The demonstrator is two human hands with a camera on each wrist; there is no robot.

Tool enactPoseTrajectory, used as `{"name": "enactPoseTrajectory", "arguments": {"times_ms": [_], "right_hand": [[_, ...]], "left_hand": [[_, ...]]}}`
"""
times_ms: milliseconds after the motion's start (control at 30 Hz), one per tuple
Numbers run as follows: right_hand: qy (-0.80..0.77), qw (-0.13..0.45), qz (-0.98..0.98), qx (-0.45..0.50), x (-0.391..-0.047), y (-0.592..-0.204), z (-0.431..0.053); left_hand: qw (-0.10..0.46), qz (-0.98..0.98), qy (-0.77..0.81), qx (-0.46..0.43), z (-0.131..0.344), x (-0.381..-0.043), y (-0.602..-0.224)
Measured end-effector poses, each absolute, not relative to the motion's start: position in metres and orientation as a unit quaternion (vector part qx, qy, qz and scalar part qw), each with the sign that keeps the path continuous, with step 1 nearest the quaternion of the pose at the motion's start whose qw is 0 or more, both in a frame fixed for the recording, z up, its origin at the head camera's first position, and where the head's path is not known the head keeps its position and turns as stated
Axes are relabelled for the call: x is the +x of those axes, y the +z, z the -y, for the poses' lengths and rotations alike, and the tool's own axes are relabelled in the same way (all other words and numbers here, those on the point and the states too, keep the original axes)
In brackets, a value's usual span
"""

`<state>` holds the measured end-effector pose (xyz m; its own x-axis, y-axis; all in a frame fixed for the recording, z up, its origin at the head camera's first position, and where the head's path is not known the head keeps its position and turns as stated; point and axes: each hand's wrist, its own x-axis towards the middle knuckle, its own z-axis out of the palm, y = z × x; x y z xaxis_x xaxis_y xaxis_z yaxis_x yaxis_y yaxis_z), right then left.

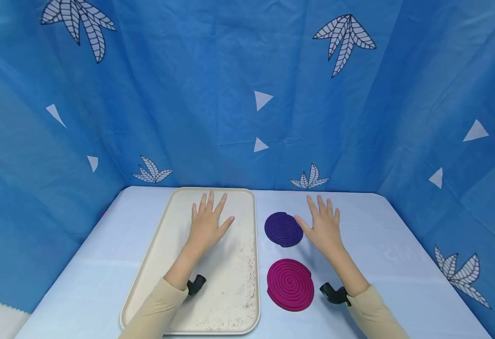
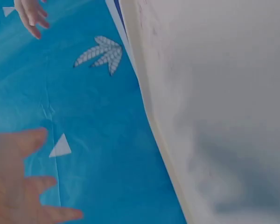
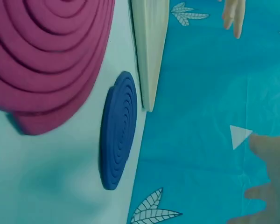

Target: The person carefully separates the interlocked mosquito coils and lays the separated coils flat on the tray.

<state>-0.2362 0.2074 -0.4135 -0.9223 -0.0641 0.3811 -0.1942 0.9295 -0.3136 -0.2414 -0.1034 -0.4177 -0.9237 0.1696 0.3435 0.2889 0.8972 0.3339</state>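
Over the far half of a cream tray (image 1: 230, 282), my left hand (image 1: 206, 226) is held with its fingers spread and nothing in it. My right hand (image 1: 324, 227), fingers also spread, is over the white table just right of a dark blue spiral mat (image 1: 282, 229); its thumb overlaps the mat's edge in the head view. Nearer the front lies a magenta spiral mat (image 1: 290, 285), round and flat like the blue one. In the right wrist view, both the magenta mat (image 3: 56, 60) and the blue mat (image 3: 120, 133) lie beside the tray's raised rim (image 3: 149, 56).
The white-covered table (image 1: 383, 263) ends at a blue curtain (image 1: 218, 94) printed with leaves and triangles, at the back and both sides. Brown specks mark the tray's right part. A black wrist mount (image 1: 335, 294) sits by the right sleeve, another (image 1: 196, 285) by the left.
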Motion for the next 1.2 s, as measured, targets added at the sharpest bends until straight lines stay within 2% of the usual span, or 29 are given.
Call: {"name": "enactPoseTrajectory", "arguments": {"times_ms": [133,300,467,667,833,1200], "right_hand": [[0.242,0.194,0.947,0.078,-0.232,-0.418,-0.212],[0.346,0.167,0.919,0.093,-0.221,-0.429,-0.221],[0.42,0.141,0.892,0.093,-0.206,-0.444,-0.229],[0.479,0.097,0.869,0.077,-0.183,-0.462,-0.232],[0.49,0.062,0.867,0.057,-0.169,-0.475,-0.236],[0.462,0.069,0.883,0.051,-0.155,-0.488,-0.228]], "left_hand": [[0.152,0.951,-0.253,-0.088,0.098,-0.235,-0.421],[0.138,0.923,-0.352,-0.076,0.083,-0.222,-0.427],[0.081,0.884,-0.446,-0.111,0.063,-0.205,-0.433],[-0.04,0.839,-0.514,-0.174,0.041,-0.175,-0.436],[-0.126,0.816,-0.536,-0.176,0.024,-0.146,-0.432],[-0.171,0.811,-0.535,-0.163,-0.004,-0.11,-0.449]]}}
